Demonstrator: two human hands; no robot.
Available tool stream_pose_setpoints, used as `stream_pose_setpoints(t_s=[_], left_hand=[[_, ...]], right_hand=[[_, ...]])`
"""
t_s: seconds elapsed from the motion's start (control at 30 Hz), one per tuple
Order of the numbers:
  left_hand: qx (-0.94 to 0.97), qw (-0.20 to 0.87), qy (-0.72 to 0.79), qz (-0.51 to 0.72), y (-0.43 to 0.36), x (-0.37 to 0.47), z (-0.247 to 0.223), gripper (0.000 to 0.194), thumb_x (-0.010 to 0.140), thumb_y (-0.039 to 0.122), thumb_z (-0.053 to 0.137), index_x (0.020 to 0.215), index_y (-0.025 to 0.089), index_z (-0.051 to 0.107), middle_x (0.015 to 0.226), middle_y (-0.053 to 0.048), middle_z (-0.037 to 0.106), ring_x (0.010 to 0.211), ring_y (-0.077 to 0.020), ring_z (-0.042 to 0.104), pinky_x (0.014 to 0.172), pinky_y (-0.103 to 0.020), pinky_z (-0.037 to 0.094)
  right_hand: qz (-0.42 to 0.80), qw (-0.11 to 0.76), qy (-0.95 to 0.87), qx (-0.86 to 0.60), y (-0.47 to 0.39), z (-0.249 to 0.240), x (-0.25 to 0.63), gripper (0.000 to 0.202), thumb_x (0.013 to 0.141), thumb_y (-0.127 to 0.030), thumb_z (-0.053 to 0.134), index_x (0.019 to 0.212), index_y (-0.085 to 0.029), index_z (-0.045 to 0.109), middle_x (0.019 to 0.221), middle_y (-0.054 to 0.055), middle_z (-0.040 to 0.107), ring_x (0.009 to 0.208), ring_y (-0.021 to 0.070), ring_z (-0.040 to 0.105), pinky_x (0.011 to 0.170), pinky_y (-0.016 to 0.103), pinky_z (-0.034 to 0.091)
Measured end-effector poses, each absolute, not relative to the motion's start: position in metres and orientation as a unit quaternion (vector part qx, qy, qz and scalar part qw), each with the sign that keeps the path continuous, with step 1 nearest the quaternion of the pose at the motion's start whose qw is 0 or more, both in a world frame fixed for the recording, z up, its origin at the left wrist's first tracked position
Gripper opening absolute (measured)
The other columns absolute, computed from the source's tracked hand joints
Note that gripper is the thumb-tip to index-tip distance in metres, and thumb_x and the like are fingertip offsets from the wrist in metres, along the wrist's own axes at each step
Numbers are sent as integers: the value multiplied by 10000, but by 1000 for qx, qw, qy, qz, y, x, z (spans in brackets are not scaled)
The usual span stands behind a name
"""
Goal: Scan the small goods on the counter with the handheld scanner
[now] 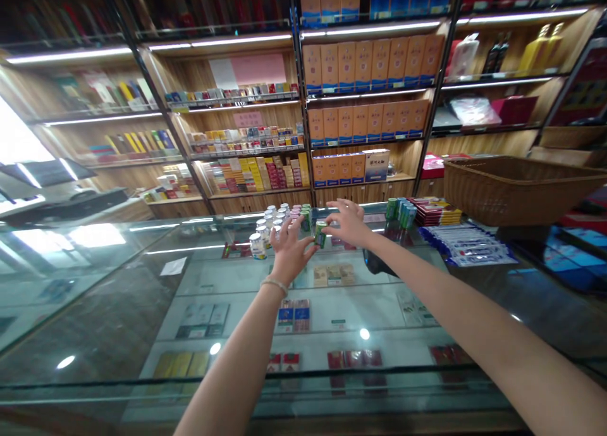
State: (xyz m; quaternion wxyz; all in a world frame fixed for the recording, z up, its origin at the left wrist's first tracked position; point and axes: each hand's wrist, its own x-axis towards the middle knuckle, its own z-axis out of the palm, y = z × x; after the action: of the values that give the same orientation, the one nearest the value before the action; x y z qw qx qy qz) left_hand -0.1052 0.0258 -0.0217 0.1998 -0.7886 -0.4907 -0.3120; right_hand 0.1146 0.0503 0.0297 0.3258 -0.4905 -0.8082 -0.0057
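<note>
Holds a small green cylindrical container (pixel 320 234) roughly upright above the glass display case (pixel 374 309), between the fingertips of both hands. Closes the right hand (pixel 349 223) around its right side in a narrow pinch of thumb and finger, with the other fingers bent and lifted. Brings thumb and finger of the left hand (pixel 289 252) up to its left side, the other fingers spread; cannot tell whether they press on it or merely sit beside it.

Just left of the grip and beyond, on the glass: small white-topped containers (pixel 258 246) in a cluster, then pink containers (pixel 294 212), then green containers (pixel 306 218). Right of the grip: a group of green and blue containers (pixel 406 214), then a spread of blue-and-silver packets (pixel 467 245), with a wicker basket (pixel 512 199) past them; cannot see into its bottom.

Below the grip, inside the case: tan packs (pixel 334 274), nearer the body blue packs (pixel 294 316), then dark red packs (pixel 355 367). Far beyond the grip, on shelves: rows of orange-brown boxes (pixel 372 68).
</note>
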Motion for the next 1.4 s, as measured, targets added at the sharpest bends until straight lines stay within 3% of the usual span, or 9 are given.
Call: stream_pose_setpoints(t_s=[0.17, 0.43, 0.83, 0.93, 1.03, 1.2, 1.4], left_hand=[[-763, 222, -520, -315, 26, -100, -24, 228, 817, 354, 801, 1031, 290, 753, 1650, -81, 443, 1540, -376, 347, 1254, -662, 108], [-736, 231, -554, -314, 28, -97, -30, 344, 808, 206, 756, 1140, 252, 674, 1666, -134, 408, 1544, -363, 350, 1256, -663, 129], [-725, 218, -567, -325, 34, -106, -33, 347, 806, 224, 756, 1138, 299, 689, 1671, -87, 407, 1570, -363, 297, 1272, -656, 95], [-724, 209, -574, -322, 35, -105, -33, 358, 808, 229, 755, 1151, 316, 698, 1681, -69, 393, 1571, -362, 293, 1277, -647, 85], [-720, 205, -576, -329, 34, -105, -32, 456, 815, 236, 750, 1258, 315, 674, 1683, -82, 388, 1568, -369, 298, 1281, -644, 82], [-725, 198, -575, -323, 30, -105, -30, 682, 830, 259, 741, 1482, 300, 543, 1703, -117, 343, 1589, -374, 258, 1292, -645, 32], [-724, 197, -596, -286, 27, -108, -32, 832, 844, 306, 746, 1601, 279, 402, 1728, -147, 267, 1613, -388, 174, 1271, -709, -10]], right_hand=[[-20, 304, -807, -506, 61, 29, 100, 218, 920, -449, 708, 937, -256, 807, 1561, 56, 543, 1487, 342, 316, 1182, 601, 192], [-50, 266, -807, -525, 82, 6, 79, 237, 954, -442, 658, 980, -259, 807, 1554, 70, 545, 1464, 337, 326, 1128, 569, 257], [-32, 235, -790, -565, 93, -5, 65, 307, 957, -460, 602, 1099, -236, 756, 1572, 102, 515, 1446, 339, 332, 1116, 567, 292], [-43, 231, -791, -564, 88, -8, 69, 481, 892, -480, 688, 1293, -216, 654, 1612, 153, 452, 1473, 358, 319, 1140, 594, 291], [-59, 245, -796, -551, 81, -15, 70, 712, 835, -439, 753, 1464, -231, 490, 1656, 182, 366, 1487, 370, 313, 1128, 606, 325], [-40, 267, -760, -591, 74, -32, 56, 682, 830, -313, 748, 1450, -276, 467, 1659, 179, 344, 1478, 379, 329, 1115, 600, 351], [-69, 283, -755, -588, 68, -45, 50, 622, 852, -254, 733, 1423, -272, 490, 1659, 174, 342, 1489, 358, 323, 1126, 558, 340]])
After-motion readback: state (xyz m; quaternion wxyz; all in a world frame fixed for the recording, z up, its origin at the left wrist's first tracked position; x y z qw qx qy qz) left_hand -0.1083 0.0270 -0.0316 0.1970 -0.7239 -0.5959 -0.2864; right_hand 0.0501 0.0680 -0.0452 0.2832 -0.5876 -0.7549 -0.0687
